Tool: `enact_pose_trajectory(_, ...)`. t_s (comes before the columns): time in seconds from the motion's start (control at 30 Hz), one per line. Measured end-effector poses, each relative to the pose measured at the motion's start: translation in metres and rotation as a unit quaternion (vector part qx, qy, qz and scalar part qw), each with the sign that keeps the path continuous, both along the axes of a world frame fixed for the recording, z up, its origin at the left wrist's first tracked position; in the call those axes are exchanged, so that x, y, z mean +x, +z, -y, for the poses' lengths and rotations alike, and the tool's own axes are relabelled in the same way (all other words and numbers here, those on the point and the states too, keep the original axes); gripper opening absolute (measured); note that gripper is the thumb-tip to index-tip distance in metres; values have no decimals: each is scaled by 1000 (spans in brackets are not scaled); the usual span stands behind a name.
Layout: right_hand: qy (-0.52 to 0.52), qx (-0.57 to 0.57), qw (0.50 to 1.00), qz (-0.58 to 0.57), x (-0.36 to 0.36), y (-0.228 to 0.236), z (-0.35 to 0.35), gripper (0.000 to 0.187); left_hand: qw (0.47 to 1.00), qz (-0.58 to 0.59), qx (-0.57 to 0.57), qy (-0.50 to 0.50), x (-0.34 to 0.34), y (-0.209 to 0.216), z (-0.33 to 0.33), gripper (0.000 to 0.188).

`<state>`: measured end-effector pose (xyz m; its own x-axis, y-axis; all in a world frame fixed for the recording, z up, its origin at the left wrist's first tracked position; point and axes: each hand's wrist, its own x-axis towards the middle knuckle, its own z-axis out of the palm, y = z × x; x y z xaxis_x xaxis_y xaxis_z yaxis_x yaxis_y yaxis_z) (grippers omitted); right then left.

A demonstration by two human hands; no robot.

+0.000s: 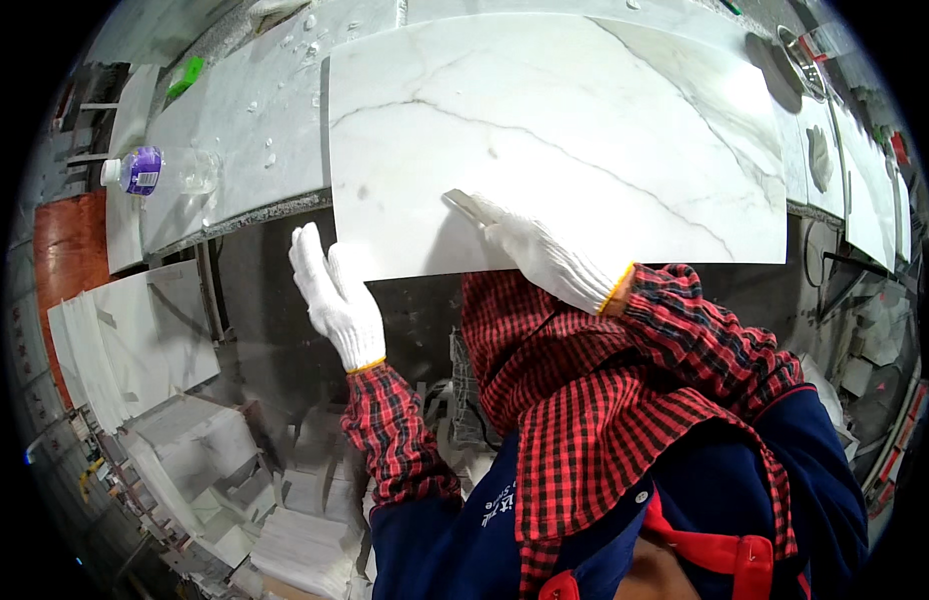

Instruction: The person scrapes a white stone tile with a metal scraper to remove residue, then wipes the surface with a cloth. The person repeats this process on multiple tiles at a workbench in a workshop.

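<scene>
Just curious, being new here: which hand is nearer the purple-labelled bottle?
Left. The left hand is right of the bottle, at the near left corner of the white veined slab; the right hand is farther to the right, over the slab.

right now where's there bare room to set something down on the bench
Widest: the veined slab, beyond the right hand to the slab's far edge. Smaller: the bench top between the bottle and the slab's left edge, though white crumbs dot it. Crowded: far right, around the round metal piece.
</scene>
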<state>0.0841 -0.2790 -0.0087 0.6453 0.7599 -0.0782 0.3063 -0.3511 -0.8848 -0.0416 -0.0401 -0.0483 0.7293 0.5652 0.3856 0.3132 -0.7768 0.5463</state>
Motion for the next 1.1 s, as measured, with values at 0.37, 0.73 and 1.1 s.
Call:
enact_pose_trajectory(0.37, 20, -81, 996, 9, -2, 3, -45, 49, 971, 59, -219, 77, 20, -18, 16, 42)
enact_pose_trajectory(0.73, -8, -91, 990, 109, -15, -1, -47, 52, 968, 57, -234, 68, 16, -21, 15, 41)
enact_pose_trajectory(1.1, -38, 59, 989, -129, -18, -31, -56, 52, 969, 63, -237, 43, 15, -22, 11, 41)
